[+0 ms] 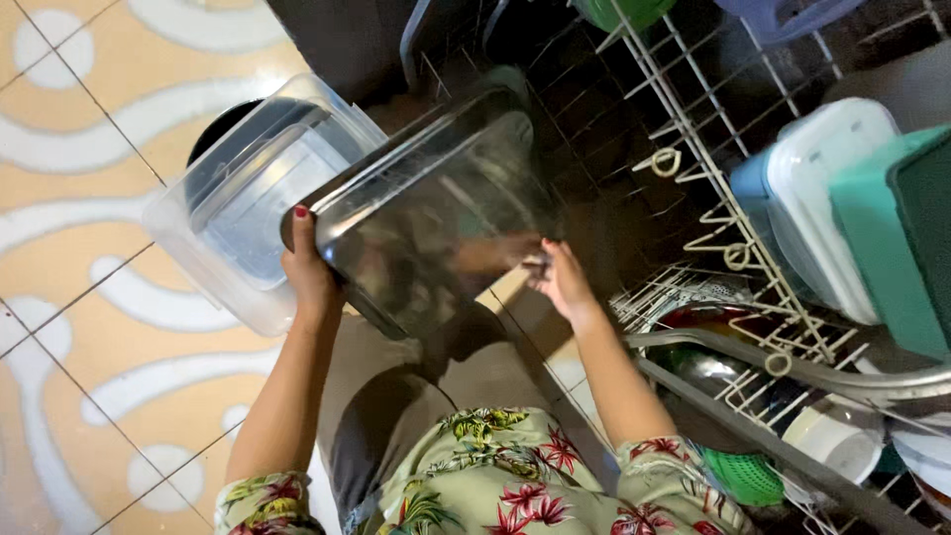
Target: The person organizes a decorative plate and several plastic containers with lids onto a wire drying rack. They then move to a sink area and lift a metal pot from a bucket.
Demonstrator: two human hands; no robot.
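Observation:
I hold a shiny rectangular metal tray (426, 213) tilted in front of me, its inside facing me. My left hand (307, 272) grips its left rim, thumb over the edge. My right hand (563, 282) holds its right lower edge. The tray hangs above the floor, between a clear plastic tub (243, 213) on the left and a white wire dish rack (718, 213) on the right.
The clear tub stands on the patterned tile floor (89, 297) over a dark round thing. The rack holds a white lidded container (827, 198), a teal container (897, 233), a green colander (745, 478), bowls and plates (837, 436).

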